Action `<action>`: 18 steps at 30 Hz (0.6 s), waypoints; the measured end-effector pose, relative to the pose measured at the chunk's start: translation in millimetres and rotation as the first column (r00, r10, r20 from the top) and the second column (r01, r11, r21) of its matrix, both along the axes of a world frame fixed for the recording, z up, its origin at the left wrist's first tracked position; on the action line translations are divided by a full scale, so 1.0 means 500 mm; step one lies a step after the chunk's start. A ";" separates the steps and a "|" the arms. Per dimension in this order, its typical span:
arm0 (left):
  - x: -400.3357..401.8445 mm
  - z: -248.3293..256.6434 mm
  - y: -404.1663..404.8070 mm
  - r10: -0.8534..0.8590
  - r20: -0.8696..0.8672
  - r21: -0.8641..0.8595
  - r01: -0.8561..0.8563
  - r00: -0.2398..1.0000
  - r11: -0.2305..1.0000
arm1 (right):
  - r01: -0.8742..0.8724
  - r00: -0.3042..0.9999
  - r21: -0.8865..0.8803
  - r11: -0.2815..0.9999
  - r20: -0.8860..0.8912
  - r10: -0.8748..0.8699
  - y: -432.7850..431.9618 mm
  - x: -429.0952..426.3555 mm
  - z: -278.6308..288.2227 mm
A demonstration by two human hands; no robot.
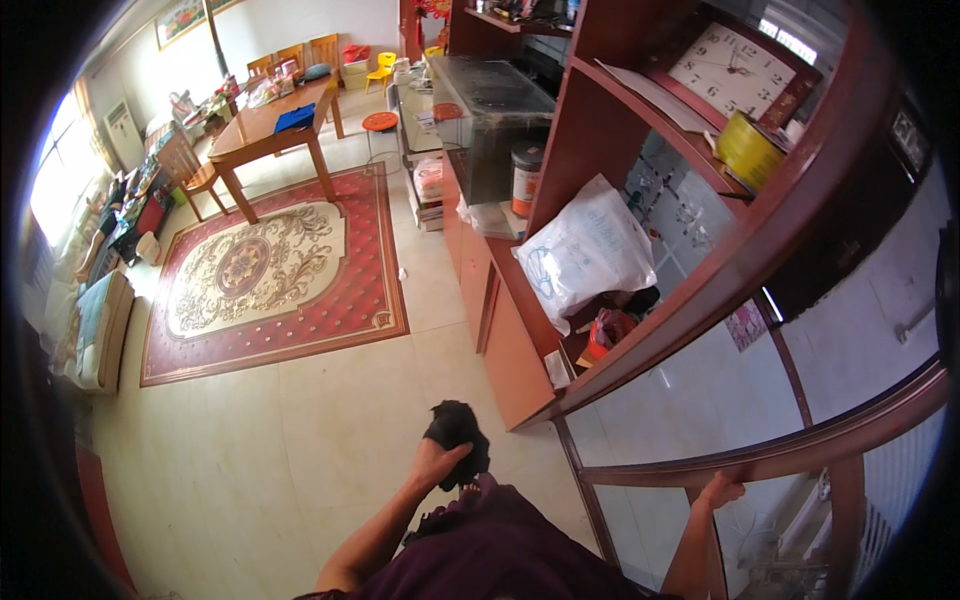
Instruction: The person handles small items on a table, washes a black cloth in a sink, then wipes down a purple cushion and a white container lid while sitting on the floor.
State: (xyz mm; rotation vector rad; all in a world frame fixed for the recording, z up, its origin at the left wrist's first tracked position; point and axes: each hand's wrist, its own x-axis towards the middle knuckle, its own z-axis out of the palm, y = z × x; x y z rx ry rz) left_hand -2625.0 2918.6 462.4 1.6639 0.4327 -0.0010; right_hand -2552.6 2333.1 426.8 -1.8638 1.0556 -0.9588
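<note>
A bunched black cloth (454,429) is in my left hand (437,463), held in front of my body above the tiled floor. My thumb lies over the cloth and the other fingers are mostly hidden. To the right, my right hand (721,491) is on the brown door frame (696,504), its fingers curled at the upright edge. Glass panes (776,517) stand beside that hand, with a brown rail (660,475) just above it. The dark purple shirt I wear fills the bottom middle of the view.
A red patterned rug (375,262) lies ahead on the pale tiles (300,435). Beyond it stand a wooden table (259,124) and chairs. Along the right runs a brown shelf unit (551,180) with a white plastic bag (589,247), a clock (731,66) and a glass tank (491,97).
</note>
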 end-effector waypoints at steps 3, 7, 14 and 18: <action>0.037 -0.022 -0.022 -0.068 -0.086 -0.064 0.062 0.994 0.996 | 0.030 0.990 -0.119 0.992 -0.137 -0.046 0.024 0.037 0.001; 0.053 -0.082 -0.033 -0.137 0.025 0.168 0.131 0.990 0.977 | -0.012 0.992 -0.075 0.997 -0.124 0.003 0.006 0.073 -0.027; 0.029 -0.055 0.023 -0.001 -0.136 0.226 0.032 0.991 0.974 | 0.306 0.952 0.003 0.952 -0.028 -0.306 0.129 0.202 -0.009; 0.013 -0.087 0.093 0.112 -0.170 0.239 -0.069 0.979 0.968 | 0.296 0.951 -0.011 0.955 -0.095 -0.296 0.190 0.254 -0.009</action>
